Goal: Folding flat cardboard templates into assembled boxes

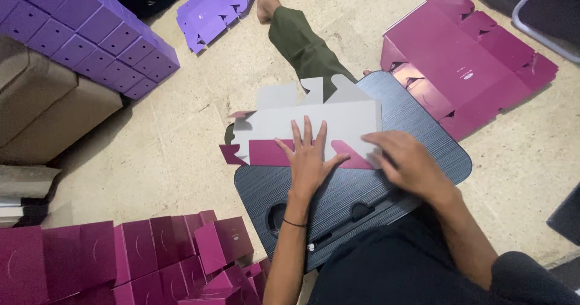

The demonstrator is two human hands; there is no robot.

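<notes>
A pale floor point(199, 142) carries a dark lap board point(417, 160). A flat box blank point(314, 123) lies on the board. On the floor lie magenta blanks point(465, 63), purple blanks point(214, 9), folded purple boxes point(90, 33) and folded magenta boxes point(139, 262).

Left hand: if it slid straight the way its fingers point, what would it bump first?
The left hand lies flat on the grey cardboard blank, fingers pointing away. Going straight on, it would probably cross the blank and meet the green trouser leg first.
</notes>
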